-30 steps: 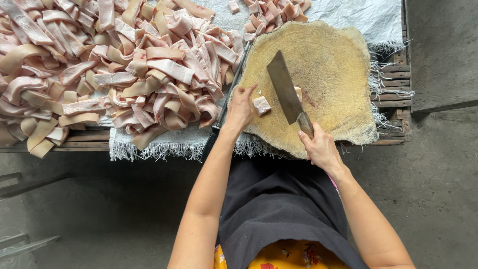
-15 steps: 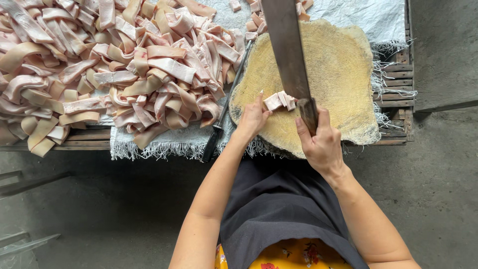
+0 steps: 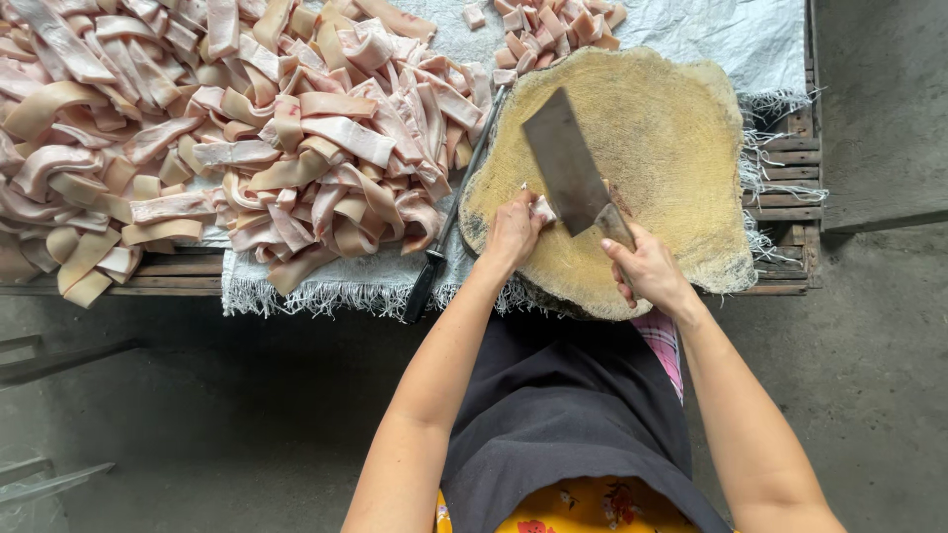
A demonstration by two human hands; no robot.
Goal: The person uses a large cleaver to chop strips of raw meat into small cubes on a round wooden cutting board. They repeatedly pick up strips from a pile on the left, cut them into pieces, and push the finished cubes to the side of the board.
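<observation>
we are chopping: left hand (image 3: 512, 229) pinching a meat strip (image 3: 542, 208) on the block (image 3: 681, 148), right hand (image 3: 647, 268) gripping the cleaver (image 3: 571, 168) just beside. next cut likely needs fingertips tucked clear.

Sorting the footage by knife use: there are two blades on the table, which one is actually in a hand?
The broad cleaver, gripped by the right hand over the round chopping block. The slim dark-handled knife lies untouched on the white cloth beside the block.
</observation>
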